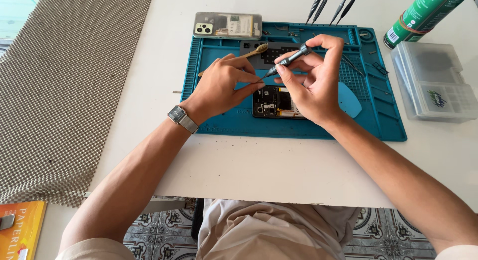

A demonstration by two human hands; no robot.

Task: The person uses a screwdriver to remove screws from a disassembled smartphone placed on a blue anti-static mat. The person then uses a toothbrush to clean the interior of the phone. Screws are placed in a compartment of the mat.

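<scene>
**Fingers pinched on a small screwdriver above an opened phone**

Pinching with thumb and fingertips, the right hand [311,78] grips a slim grey screwdriver [289,60] along its shaft, fingers clamped together on it. Going from left to right: a grey woven mat [64,81] covers the table's [269,165] left part, then comes the left hand [221,86] (a square-faced wristwatch [180,115] sits on its wrist), its thumb and forefinger closed on the screwdriver's thin tip end. The tool's long axis runs on a slant, its cap up toward the far right and its tip down toward the near left. It hangs just above the opened phone [273,102], which lies flat on the blue work mat [298,123] with its dark insides showing. A wooden brush [249,54] lies beyond the left hand. At the mat's far edge rests a phone back cover [228,25]. Farther right stand a green spray can [423,13] and a clear plastic box [435,83].
</scene>
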